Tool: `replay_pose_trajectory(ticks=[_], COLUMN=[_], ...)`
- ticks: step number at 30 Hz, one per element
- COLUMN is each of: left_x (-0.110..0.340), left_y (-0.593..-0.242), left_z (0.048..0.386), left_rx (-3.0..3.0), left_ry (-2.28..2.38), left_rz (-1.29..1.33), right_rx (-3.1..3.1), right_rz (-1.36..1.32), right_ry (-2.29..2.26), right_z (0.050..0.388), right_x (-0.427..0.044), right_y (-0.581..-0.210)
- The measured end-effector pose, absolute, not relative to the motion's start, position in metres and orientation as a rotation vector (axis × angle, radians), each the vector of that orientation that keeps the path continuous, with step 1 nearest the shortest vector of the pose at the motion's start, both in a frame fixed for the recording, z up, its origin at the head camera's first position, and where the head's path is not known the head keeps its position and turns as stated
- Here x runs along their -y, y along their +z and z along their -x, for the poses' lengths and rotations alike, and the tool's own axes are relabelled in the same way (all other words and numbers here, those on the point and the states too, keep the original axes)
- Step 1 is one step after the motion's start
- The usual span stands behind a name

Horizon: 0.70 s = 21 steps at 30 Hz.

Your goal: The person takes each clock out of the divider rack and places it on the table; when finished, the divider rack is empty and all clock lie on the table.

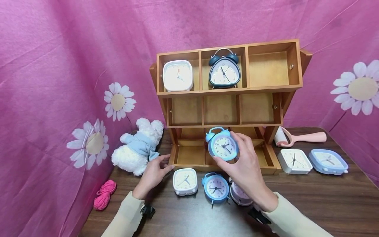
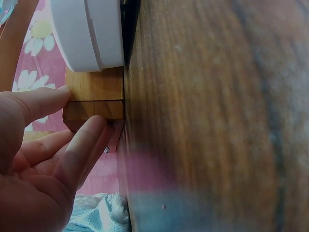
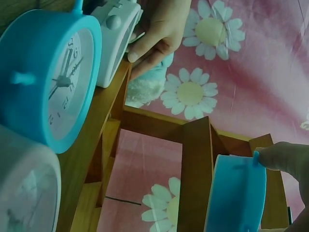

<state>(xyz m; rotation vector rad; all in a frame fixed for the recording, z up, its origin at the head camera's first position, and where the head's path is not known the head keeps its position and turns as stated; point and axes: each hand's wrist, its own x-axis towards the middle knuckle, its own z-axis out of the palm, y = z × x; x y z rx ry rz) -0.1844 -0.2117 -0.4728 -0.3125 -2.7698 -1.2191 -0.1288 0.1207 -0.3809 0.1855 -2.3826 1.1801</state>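
Note:
My right hand [image 1: 244, 161] pinches a round blue twin-bell alarm clock [image 1: 223, 146] between thumb and fingers, in front of the bottom tier of a tiered wooden shelf [image 1: 228, 92]. In the right wrist view the clock [image 3: 236, 193] appears side-on. My left hand [image 1: 155, 172] holds the shelf's front left corner; the left wrist view shows thumb and fingertips on the wooden corner [image 2: 94, 108]. Before the shelf stand a white square clock [image 1: 185, 181], another blue twin-bell clock [image 1: 216, 188] and a pale purple clock [image 1: 240, 194], partly hidden by my right hand.
On the top tier sit a white clock [image 1: 178, 75] and a dark teal twin-bell clock [image 1: 224, 72]. A white plush toy [image 1: 137, 148] and pink yarn [image 1: 105, 195] lie left. Right are a lint roller [image 1: 305, 137], a white clock [image 1: 294, 161] and a blue clock [image 1: 328, 161].

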Motion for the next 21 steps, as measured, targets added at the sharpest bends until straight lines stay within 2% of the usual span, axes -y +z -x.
replay_pose_trajectory(ticks=[19, 21], left_x=[0.207, 0.211], left_y=[-0.468, -0.477], left_z=[0.184, 0.189], left_rx=[2.830, 2.837], left_ry=[-1.214, -1.201], left_rz=[0.207, 0.210], right_rx=[2.362, 2.352], right_rz=[-0.083, -0.069], right_ry=[1.070, 1.061], right_z=[0.112, 0.112], right_x=[-0.162, -0.168], right_y=[-0.394, -0.396])
